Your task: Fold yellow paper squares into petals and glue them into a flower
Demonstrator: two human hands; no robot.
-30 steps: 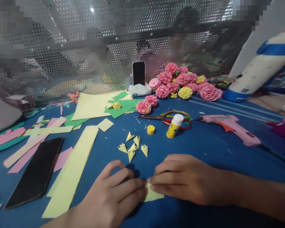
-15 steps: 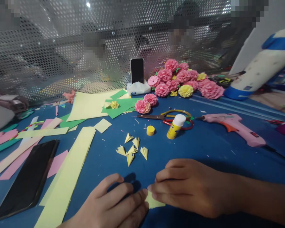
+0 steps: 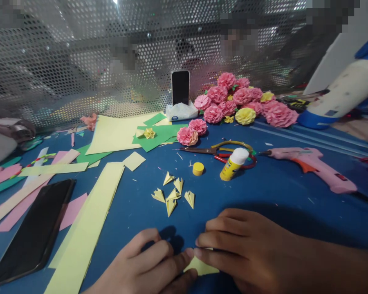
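A small pale yellow paper piece (image 3: 205, 268) lies low on the blue table between my hands. My left hand (image 3: 153, 261) has its fingertips closed on the paper's left edge, and its lower side is cut off by the frame. From the right, my right hand (image 3: 248, 247) presses its fingers onto the paper's upper part, covering much of it. The fingertips of both hands almost meet there. Just beyond them lie several folded yellow paper pieces (image 3: 171, 205) with pointed ends. A yellow cap (image 3: 198, 169) and a yellow glue stick (image 3: 233, 164) with a white end stand behind these.
Scissors (image 3: 199, 150) lie behind the glue stick, and a pink glue gun (image 3: 315, 163) rests at right. Paper flowers (image 3: 217, 94) are heaped before the perforated metal panel (image 3: 79, 81). On the left are yellow paper strips (image 3: 88, 228) and a dark phone (image 3: 33, 232). Another phone (image 3: 180, 87) stands upright.
The view has shifted slightly, so most things sit a little further right. Both hands remain on the yellow paper, with only slight finger movement.
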